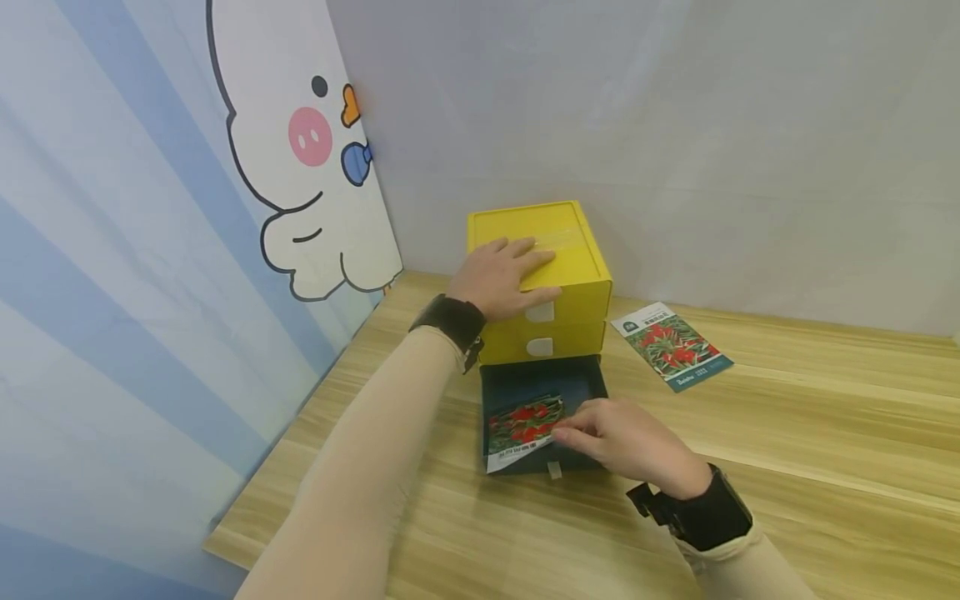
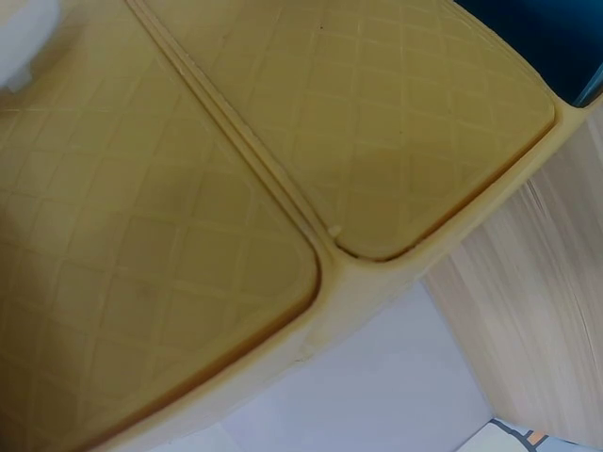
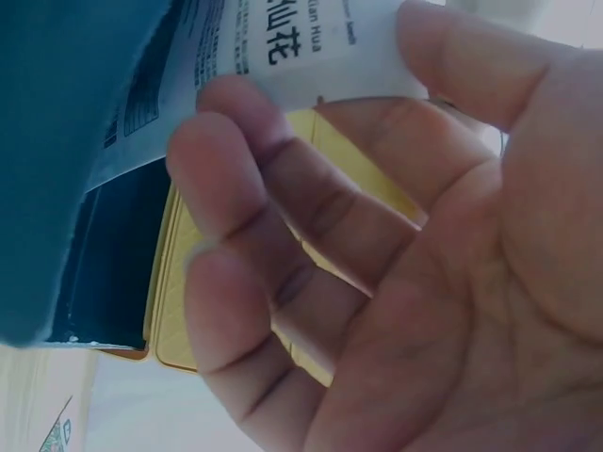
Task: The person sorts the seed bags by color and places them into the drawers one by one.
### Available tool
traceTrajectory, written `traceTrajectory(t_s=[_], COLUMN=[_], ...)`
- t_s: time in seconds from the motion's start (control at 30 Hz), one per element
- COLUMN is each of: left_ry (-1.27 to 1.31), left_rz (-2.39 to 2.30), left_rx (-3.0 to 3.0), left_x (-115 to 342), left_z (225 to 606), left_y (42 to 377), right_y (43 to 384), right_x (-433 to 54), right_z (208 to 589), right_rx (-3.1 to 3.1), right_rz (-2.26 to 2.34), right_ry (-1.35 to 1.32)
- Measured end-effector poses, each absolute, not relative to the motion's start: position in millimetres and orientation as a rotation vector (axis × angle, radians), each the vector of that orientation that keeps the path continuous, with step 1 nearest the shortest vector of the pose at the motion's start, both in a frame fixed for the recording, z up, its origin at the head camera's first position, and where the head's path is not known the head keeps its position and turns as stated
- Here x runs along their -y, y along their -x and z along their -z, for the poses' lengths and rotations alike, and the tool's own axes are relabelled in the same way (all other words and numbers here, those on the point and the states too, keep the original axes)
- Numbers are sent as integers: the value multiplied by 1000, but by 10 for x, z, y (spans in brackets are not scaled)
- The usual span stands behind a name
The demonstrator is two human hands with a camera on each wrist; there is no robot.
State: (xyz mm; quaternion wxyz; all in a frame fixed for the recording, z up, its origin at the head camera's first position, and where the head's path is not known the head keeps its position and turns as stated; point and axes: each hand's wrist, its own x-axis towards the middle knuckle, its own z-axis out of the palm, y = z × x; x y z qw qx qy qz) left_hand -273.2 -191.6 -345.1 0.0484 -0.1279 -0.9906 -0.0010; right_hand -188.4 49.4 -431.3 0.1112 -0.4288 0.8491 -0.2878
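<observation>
A yellow drawer cabinet point(image 1: 573, 250) stands on the table with its dark teal bottom drawer point(image 1: 587, 379) pulled out. My left hand point(image 1: 498, 279) rests on the cabinet's top with fingers spread. The left wrist view shows only the two shut yellow drawer fronts point(image 2: 424, 122) and a corner of teal. Inside the drawer lies a seed packet point(image 1: 525, 421) printed with red flowers. My right hand point(image 1: 630, 437) pinches that packet's edge between thumb and fingers. In the right wrist view the packet's white end point(image 3: 349, 56) bends up beside the teal drawer wall point(image 3: 75, 169).
A second packet point(image 1: 675, 346) with the same red flowers lies flat on the wooden table point(image 1: 810, 400), right of the cabinet. A grey wall point(image 1: 675, 150) rises behind. A white cartoon cutout point(image 1: 277, 200) stands at the table's left edge.
</observation>
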Motion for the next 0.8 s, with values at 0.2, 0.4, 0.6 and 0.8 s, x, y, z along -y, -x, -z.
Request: traceTrajectory(t_s=[0.2, 0.4, 0.6, 0.8], left_ry=[389, 390, 393, 391], left_rz=[-2, -4, 0, -2], left_rx=[3020, 3016, 3012, 3010], left_x=[1915, 1915, 1921, 1933], left_z=[3457, 3453, 3466, 3492], left_y=[2742, 2731, 2736, 2780], right_y=[1893, 1884, 1889, 1896], right_x=[-457, -409, -377, -331], right_z=[4367, 4414, 4460, 4515], right_rx=[-2527, -2550, -2562, -2623], right_rz=[813, 785, 763, 765], right_ry=[1225, 1207, 1174, 1153])
